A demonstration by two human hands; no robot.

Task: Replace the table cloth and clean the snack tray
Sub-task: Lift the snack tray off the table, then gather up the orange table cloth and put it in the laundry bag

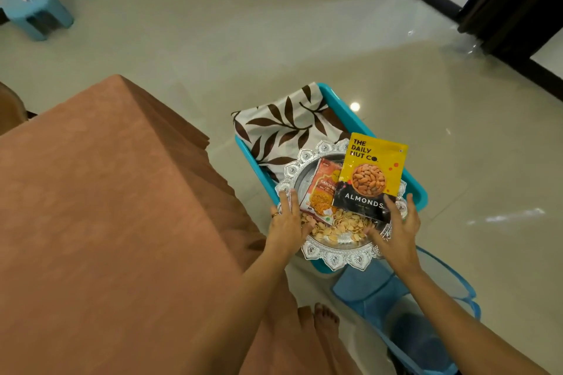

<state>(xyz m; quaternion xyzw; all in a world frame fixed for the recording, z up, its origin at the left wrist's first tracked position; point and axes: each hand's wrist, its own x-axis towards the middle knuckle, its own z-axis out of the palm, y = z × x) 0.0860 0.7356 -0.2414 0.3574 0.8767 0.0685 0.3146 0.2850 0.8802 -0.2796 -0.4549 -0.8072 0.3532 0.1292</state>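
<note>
Tiles of pale, glossy floor (274, 24) run across the whole view, and at their far upper left we see a small blue stool (36, 11) near the dark skirting. Below it the bench (61, 329) takes up the left half of the picture, fully covered by a rust-brown table cloth (106, 192) whose edge hangs down in folds on the right side.

Just right of that hanging edge a blue tub (350, 119) stands on the floor. A folded leaf-print cloth (283, 125), white with brown leaves, lies in its far part. The silver snack tray (335, 256), round with an ornate scalloped rim, rests across the near part of the tub and overlaps the cloth.

Our left hand (286, 225) lies on the tray's left rim. Its fingers (285, 201) are straight and flat along the edge, not curled round anything. One finger wears a ring (274, 215). On the tray we see an orange packet (321, 192), a scatter of pale shells (344, 224) in front of it, and a yellow-and-black almonds pouch (370, 173) leaning over the right side.

Our right hand (399, 228) is at the tray's right rim with its fingers (409, 207) spread and relaxed. One fingertip touches the pouch, and we see no grip.

Below the tray our bare feet (323, 323) show beside the cloth's hem. To their right stands a blue bucket (420, 341), partly cut off by the lower edge. A dark curtain (511, 0) hangs at the upper right.
</note>
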